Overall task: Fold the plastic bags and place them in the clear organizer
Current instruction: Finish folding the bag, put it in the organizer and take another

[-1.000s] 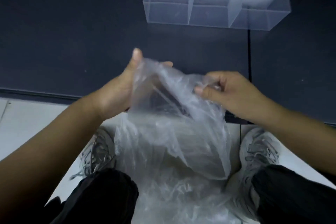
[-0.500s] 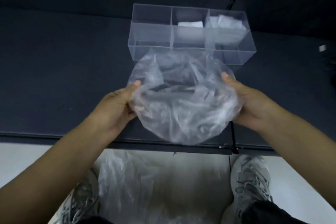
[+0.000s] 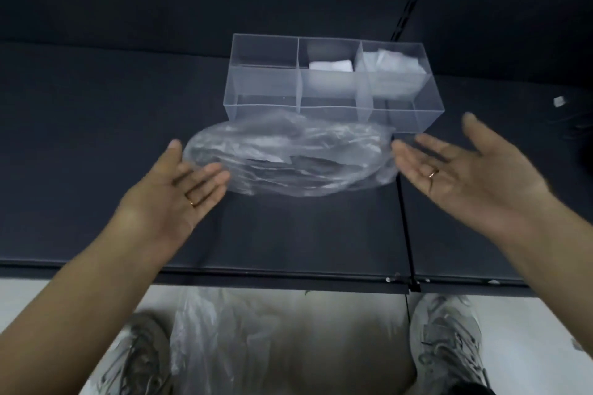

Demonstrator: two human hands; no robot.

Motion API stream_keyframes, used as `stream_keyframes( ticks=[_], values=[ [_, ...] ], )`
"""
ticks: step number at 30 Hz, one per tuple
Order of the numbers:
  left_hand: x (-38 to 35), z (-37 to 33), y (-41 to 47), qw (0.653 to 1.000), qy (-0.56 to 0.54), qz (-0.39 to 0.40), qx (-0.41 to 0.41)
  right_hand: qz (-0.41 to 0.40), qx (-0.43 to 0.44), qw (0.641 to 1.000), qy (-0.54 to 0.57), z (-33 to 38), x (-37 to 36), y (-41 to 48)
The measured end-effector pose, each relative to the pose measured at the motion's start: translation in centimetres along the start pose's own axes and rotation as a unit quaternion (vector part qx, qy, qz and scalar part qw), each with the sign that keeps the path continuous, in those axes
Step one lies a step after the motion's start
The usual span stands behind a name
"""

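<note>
A crumpled clear plastic bag [image 3: 292, 155] lies on the dark table [image 3: 96, 138], just in front of the clear organizer [image 3: 330, 86]. The organizer has three compartments: the left one holds nothing, the middle one holds a folded white bag [image 3: 330, 65], and the right one holds another folded bag [image 3: 390, 64]. My left hand [image 3: 179, 189] is palm up with fingers straight, its fingertips at the bag's left edge. My right hand [image 3: 465, 170] is also palm up and spread, just off the bag's right edge. Neither hand holds anything.
More clear plastic bags [image 3: 256, 340] lie on the floor between my two grey shoes [image 3: 446, 343]. The table's front edge [image 3: 288, 276] runs across the view, with a seam [image 3: 405, 228] between two table sections. A small white object [image 3: 559, 101] sits at the far right.
Both hands lifted the bag from my lap over the table, let it go in front of the organizer, and spread apart with open palms.
</note>
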State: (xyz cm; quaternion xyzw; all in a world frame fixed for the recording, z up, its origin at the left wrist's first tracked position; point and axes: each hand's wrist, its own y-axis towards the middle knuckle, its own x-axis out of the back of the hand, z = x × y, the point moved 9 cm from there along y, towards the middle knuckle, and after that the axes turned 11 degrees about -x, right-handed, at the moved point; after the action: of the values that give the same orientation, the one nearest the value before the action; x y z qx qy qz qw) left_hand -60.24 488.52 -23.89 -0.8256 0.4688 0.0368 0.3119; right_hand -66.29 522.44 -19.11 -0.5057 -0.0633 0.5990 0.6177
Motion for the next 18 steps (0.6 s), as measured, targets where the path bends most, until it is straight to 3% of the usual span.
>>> stream_keyframes(
  ticks=[1,2,4,5,6,7,10,12,18],
  values=[
    [0.0,-1.3,0.0,0.989,0.107,0.005,-0.105,-0.025,0.074,0.987,-0.140,0.6,-0.2,0.0],
    [-0.6,-3.0,-0.7,0.947,0.231,0.016,-0.222,-0.049,0.163,0.940,-0.294,1.2,-1.1,-0.4],
    [-3.0,-4.6,-2.2,0.790,0.449,0.079,-0.411,-0.069,0.331,0.765,-0.548,0.8,-4.1,-1.3],
    [-4.4,-4.5,-2.9,0.702,0.519,0.109,-0.476,-0.057,0.383,0.693,-0.608,-0.1,-5.3,-1.3],
    [-5.5,-4.1,-3.2,0.640,0.559,0.136,-0.510,-0.046,0.401,0.655,-0.638,-1.1,-5.9,-0.9],
    [-6.3,-3.5,-3.1,0.610,0.579,0.165,-0.516,-0.042,0.403,0.643,-0.650,-1.7,-6.2,-0.3],
    [-7.9,-2.5,-1.6,0.623,0.582,0.208,-0.480,-0.063,0.413,0.599,-0.683,-2.4,-7.4,1.7],
    [-8.5,-2.5,0.0,0.606,0.604,0.198,-0.479,-0.071,0.398,0.577,-0.710,-2.0,-7.9,3.5],
    [-8.6,-2.1,3.4,0.574,0.681,0.166,-0.424,-0.055,0.343,0.585,-0.733,-1.5,-8.2,6.0]
  ],
)
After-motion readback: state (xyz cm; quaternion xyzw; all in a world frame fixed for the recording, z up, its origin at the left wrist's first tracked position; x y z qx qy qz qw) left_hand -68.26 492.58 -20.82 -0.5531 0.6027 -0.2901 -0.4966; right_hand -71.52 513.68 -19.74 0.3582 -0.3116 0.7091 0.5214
